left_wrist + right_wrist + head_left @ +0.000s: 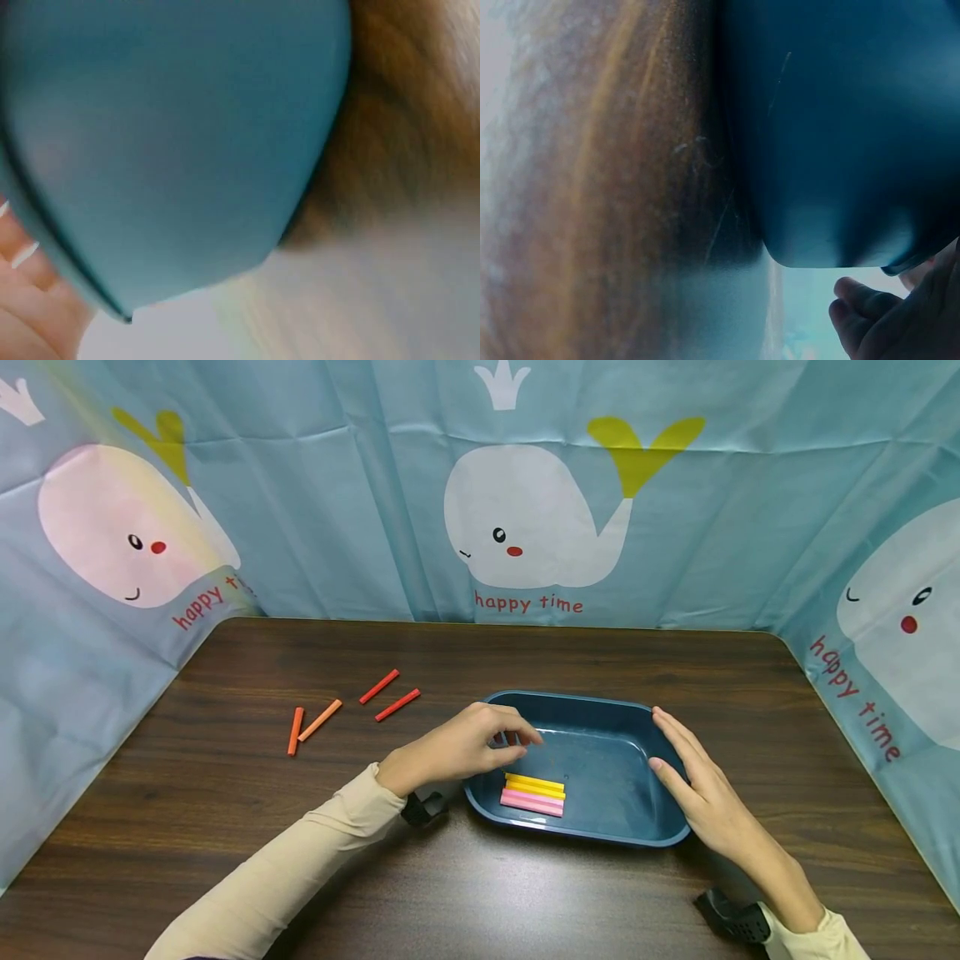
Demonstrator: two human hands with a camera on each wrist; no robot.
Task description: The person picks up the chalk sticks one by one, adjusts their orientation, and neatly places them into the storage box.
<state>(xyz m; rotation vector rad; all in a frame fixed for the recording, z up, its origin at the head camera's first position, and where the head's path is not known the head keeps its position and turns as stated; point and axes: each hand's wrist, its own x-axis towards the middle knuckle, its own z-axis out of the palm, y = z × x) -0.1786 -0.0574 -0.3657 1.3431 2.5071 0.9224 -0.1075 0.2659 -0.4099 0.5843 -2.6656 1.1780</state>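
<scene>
Looking at a blue tray (600,777) on a dark wood table (465,902), with two pink sticks (532,807) and two yellow sticks (534,790) side by side in its near-left part. Got the right hand (705,785) up against the right rim with straight, spread fingers. Got the left hand (472,743) over the left end, loosely bent, thumb apart from fingertips. Farther off, left of the tray: two orange sticks (296,732), then two red sticks (397,706). Way back, a whale-print curtain (330,527).

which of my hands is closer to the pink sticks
Left. Your left hand is over the left end of the blue tray, near the pink sticks; your right hand is at the opposite end, farther from them.
</scene>
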